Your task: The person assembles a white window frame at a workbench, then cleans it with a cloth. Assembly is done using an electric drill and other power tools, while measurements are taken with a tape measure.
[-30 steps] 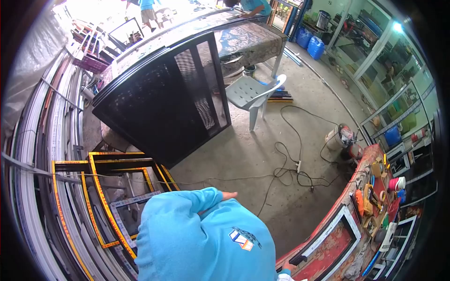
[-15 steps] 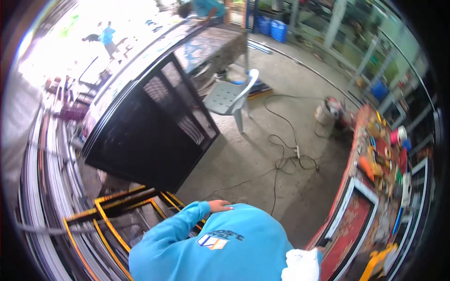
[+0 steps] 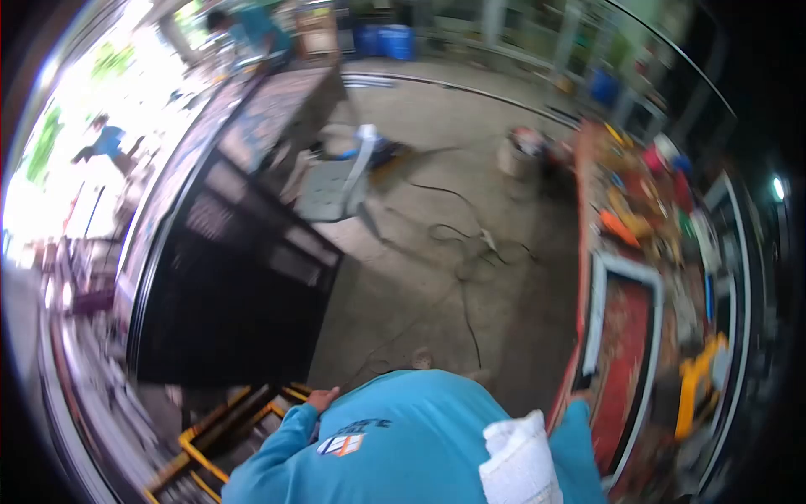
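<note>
My left hand [image 3: 323,399] is beside the front of my blue shirt [image 3: 420,428], its fingers loosely extended with nothing seen in them. On the other side, my right hand [image 3: 581,396] is at the near edge of the red workbench [image 3: 620,378], close to a pale metal frame [image 3: 598,319] and a small dark piece. Blur hides its fingers and whether they hold anything. A white cloth [image 3: 520,462] hangs over my shirt between the hands. Left of my left hand are yellow-edged frames [image 3: 197,449].
A large black panel [image 3: 235,294] leans at the left near a grey chair [image 3: 327,189]. Cables [image 3: 466,311] lie on the floor. The bench bears an orange tool [image 3: 619,227] and a yellow tool [image 3: 695,386]. Another person [image 3: 256,29] is at the far table.
The view has swung right, and the surroundings shift left. My left hand has moved from the front of my shirt toward its side. My right hand shows more beyond the cloth.
</note>
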Available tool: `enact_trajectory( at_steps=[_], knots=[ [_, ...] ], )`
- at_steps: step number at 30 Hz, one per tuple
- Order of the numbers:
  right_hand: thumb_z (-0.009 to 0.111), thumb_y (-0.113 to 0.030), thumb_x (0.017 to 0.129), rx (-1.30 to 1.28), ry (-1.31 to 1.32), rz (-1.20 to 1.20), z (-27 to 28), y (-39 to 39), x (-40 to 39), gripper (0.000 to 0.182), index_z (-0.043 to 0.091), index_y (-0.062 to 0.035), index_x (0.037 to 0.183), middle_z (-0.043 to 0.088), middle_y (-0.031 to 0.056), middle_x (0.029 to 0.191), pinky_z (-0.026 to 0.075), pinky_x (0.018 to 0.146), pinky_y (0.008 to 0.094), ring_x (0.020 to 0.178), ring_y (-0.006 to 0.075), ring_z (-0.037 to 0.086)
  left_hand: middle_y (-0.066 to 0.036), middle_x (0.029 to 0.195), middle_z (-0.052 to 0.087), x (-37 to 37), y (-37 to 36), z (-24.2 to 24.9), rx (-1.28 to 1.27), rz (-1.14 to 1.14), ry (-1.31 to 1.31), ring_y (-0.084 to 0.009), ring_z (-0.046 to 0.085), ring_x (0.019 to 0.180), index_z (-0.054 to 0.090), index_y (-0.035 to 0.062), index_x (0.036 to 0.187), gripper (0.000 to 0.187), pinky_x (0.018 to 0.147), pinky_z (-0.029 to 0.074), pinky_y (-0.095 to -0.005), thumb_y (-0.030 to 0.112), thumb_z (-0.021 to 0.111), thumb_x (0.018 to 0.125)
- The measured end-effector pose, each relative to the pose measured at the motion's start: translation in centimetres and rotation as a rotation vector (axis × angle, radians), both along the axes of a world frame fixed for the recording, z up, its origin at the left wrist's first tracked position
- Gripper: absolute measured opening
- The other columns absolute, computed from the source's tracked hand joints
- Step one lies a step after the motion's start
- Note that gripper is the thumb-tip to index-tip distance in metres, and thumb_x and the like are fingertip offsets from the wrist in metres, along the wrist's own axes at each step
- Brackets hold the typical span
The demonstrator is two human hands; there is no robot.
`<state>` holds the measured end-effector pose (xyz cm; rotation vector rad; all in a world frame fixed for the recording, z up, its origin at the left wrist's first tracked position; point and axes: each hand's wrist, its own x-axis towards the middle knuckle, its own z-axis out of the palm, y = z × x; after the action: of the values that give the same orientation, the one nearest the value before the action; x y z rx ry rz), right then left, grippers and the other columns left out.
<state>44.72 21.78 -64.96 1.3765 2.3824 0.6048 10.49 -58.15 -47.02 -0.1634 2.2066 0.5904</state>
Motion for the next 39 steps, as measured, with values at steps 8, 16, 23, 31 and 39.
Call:
enact_trajectory(
  at_steps=[8, 16, 23, 31, 39],
  knots=[
    [0.042, -0.035, 0.094, -0.112, -0.018, 0.750, 12.3, -6.0, -36.4, 0.049, 0.052, -0.0018, 0.129, 0.048, 0.0193, 0.137, 0.036, 0.106, 0.0486, 0.124, 0.0404, 0.047, -0.018, 0.093, 0.068, -6.3, 11.1, 0.1, 0.409, 0.370, 0.319, -0.0294, 0.064, 0.086, 0.070, 0.0027, 0.090, 0.054, 0.079, 0.049, -0.0398, 0.054, 0.052, 0.090],
    [0.040, -0.037, 0.094, -0.161, -0.057, 0.789, 14.4, -4.2, -37.9, 0.049, 0.055, -0.0022, 0.124, 0.051, 0.0189, 0.132, 0.038, 0.104, 0.0483, 0.120, 0.0394, 0.050, -0.011, 0.099, 0.068, -5.2, 6.1, -1.1, 0.386, 0.560, -0.199, -0.0256, 0.065, 0.083, 0.065, 0.0051, 0.107, 0.068, 0.080, 0.051, -0.0408, 0.066, 0.038, 0.091],
    [0.038, -0.040, 0.094, -0.211, -0.096, 0.738, 17.9, -4.3, -35.3, 0.050, 0.058, -0.0027, 0.121, 0.054, 0.0186, 0.129, 0.040, 0.102, 0.0481, 0.117, 0.0386, 0.052, -0.011, 0.135, 0.053, 4.7, 5.2, -18.0, 0.431, -0.061, -0.523, -0.0247, 0.052, 0.121, 0.045, 0.0104, 0.139, 0.088, 0.102, 0.040, -0.0420, 0.077, 0.027, 0.086],
    [0.036, -0.042, 0.093, -0.271, -0.137, 0.706, 18.0, -3.7, -34.9, 0.052, 0.061, -0.0031, 0.117, 0.057, 0.0183, 0.125, 0.042, 0.099, 0.0478, 0.114, 0.0377, 0.055, -0.009, 0.139, 0.049, 2.8, 6.8, -8.9, 0.641, 0.199, -0.518, -0.0239, 0.049, 0.124, 0.044, 0.0108, 0.140, 0.089, 0.105, 0.036, -0.0416, 0.078, 0.024, 0.085],
    [0.034, -0.045, 0.093, -0.354, -0.182, 0.639, 16.9, -3.9, -33.9, 0.055, 0.064, -0.0036, 0.112, 0.060, 0.0179, 0.120, 0.044, 0.097, 0.0475, 0.110, 0.0367, 0.058, -0.006, 0.142, 0.045, -2.7, 13.8, 7.3, 0.822, 0.439, -0.532, -0.0232, 0.046, 0.127, 0.043, 0.0111, 0.141, 0.091, 0.109, 0.032, -0.0412, 0.079, 0.022, 0.084]
  ],
)
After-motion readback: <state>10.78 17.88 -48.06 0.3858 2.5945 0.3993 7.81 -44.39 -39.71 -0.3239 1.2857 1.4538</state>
